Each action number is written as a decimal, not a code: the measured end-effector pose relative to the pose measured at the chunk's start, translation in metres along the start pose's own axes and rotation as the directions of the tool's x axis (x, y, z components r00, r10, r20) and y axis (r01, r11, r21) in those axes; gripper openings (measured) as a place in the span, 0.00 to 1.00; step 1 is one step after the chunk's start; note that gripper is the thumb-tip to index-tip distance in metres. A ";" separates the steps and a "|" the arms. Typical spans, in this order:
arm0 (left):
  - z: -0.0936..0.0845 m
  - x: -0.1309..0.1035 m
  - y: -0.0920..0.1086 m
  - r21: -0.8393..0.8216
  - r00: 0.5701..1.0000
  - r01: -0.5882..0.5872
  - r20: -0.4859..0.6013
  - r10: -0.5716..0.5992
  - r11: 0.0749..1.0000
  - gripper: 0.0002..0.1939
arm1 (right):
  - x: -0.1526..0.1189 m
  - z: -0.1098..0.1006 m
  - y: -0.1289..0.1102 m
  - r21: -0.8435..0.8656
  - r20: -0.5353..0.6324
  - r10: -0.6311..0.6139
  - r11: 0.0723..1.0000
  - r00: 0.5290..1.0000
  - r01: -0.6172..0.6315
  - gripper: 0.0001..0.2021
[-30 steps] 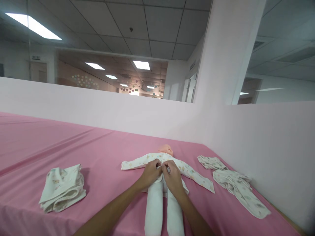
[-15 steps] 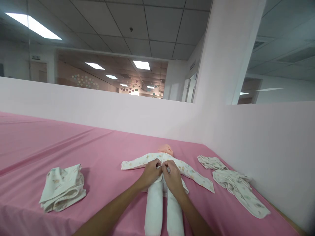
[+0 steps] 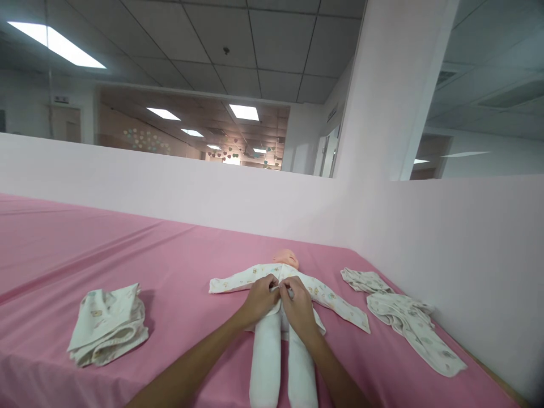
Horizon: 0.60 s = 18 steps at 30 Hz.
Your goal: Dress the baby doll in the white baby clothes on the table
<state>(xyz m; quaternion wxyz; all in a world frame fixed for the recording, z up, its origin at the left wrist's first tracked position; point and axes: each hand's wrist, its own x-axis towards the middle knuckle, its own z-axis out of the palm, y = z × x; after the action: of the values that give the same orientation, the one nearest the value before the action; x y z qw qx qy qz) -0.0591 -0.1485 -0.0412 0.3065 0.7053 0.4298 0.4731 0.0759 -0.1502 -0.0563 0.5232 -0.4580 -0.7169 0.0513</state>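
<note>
In the head view, I register a bare, slender left forearm point(image 3: 192, 359) and a matching bare right forearm point(image 3: 335, 368), both tapering along their length. The left hand point(image 3: 260, 298) and the right hand point(image 3: 298, 302) are likewise bare; their finer surface detail is too small to resolve.

No text legible: small plaque point(image 3: 62, 99) above the door point(image 3: 71, 124) at far left and dark sign point(image 3: 332, 112) over the doorway point(image 3: 328, 154) right of centre, both too small and blurred to read.
</note>
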 end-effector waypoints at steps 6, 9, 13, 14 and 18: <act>0.000 0.000 -0.001 -0.002 1.000 -0.003 0.003 0.003 1.000 0.07 | 0.001 0.001 0.002 -0.001 -0.004 -0.007 1.000 1.000 0.007 0.09; 0.000 -0.001 -0.002 -0.001 1.000 -0.007 0.003 0.007 1.000 0.07 | 0.001 0.001 0.002 -0.003 -0.004 -0.010 1.000 1.000 0.010 0.08; 0.000 0.000 -0.002 0.003 1.000 -0.003 0.001 0.003 1.000 0.07 | 0.001 0.001 0.001 -0.004 -0.011 -0.016 1.000 1.000 0.016 0.09; 0.000 0.000 -0.001 0.002 1.000 -0.003 0.001 0.003 1.000 0.07 | 0.001 0.001 0.001 -0.006 -0.015 -0.019 1.000 1.000 0.019 0.09; 0.000 0.000 -0.001 -0.004 1.000 -0.007 0.006 0.007 1.000 0.07 | 0.000 0.000 0.000 -0.015 -0.014 -0.020 1.000 1.000 0.019 0.09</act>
<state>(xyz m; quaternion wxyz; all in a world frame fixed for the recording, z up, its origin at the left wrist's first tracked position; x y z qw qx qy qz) -0.0594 -0.1477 -0.0424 0.3074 0.7077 0.4254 0.4731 0.0761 -0.1496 -0.0563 0.5252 -0.4551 -0.7181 0.0378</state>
